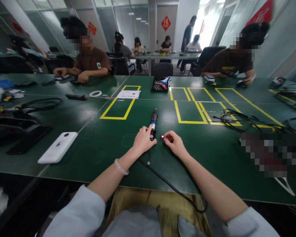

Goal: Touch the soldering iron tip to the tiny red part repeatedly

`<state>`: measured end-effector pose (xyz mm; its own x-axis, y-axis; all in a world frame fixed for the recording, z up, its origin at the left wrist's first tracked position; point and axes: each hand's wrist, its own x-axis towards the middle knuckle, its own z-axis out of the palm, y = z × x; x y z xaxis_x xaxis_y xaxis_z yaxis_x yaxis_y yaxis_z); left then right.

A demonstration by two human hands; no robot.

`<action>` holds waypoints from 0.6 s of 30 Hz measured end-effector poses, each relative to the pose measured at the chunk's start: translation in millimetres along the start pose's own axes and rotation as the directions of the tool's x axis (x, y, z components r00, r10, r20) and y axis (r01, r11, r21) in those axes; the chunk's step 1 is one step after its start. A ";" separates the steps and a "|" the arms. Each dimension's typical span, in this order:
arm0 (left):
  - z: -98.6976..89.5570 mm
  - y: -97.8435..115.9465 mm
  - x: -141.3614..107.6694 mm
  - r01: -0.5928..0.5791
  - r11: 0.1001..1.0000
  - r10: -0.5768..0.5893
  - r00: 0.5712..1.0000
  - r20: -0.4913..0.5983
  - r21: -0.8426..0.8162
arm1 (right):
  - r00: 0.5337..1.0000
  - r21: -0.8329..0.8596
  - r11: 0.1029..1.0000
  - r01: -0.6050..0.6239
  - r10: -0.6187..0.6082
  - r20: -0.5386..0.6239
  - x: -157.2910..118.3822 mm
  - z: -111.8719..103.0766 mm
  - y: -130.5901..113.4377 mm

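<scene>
A slim cylindrical device (153, 122), dark with a blue band and a pointed tip, lies on the green table, tip facing away from me. My left hand (144, 139) is closed around its near part, thumb and fingers on either side. Just to the right, my right hand (174, 142) pinches a small red and white piece (162, 137), a short gap away from the device. A black cable (167, 183) runs from near my left hand over the table's front edge. A small ring terminal (148, 163) on a thin wire lies below my left hand.
On the green table (108, 141) are a white power bank (58, 147) at left, a black parts tray (159, 86) ahead, yellow tape rectangles, a white tape roll (95, 93) and tangled black cables (239, 120) at right. Two people sit across the table; others are farther back.
</scene>
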<state>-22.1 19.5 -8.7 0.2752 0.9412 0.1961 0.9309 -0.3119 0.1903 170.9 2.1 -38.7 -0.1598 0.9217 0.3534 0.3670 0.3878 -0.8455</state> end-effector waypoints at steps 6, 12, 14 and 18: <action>12.2 22.4 -3.2 -0.095 0.988 0.095 0.995 -0.001 -0.122 | 0.999 -0.068 0.997 0.025 -0.027 -0.026 1.1 -3.8 1.0; 13.2 21.8 -5.2 -0.103 0.979 0.101 0.995 -0.016 -0.176 | 0.999 -0.108 0.993 0.048 -0.049 -0.005 1.7 -2.2 4.8; 13.3 21.6 -5.4 -0.101 0.980 0.100 0.995 -0.015 -0.170 | 0.999 -0.090 0.995 0.047 -0.045 0.027 2.4 -1.8 6.1; 11.6 23.4 -5.6 -0.108 0.986 0.106 0.994 -0.020 -0.124 | 0.999 -0.074 0.997 0.030 -0.028 0.024 4.2 -1.6 5.6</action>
<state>0.9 8.5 -16.5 0.3679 0.8998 0.2343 0.8587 -0.4255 0.2856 173.8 8.1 -41.3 -0.1915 0.9101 0.3674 0.4287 0.4143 -0.8029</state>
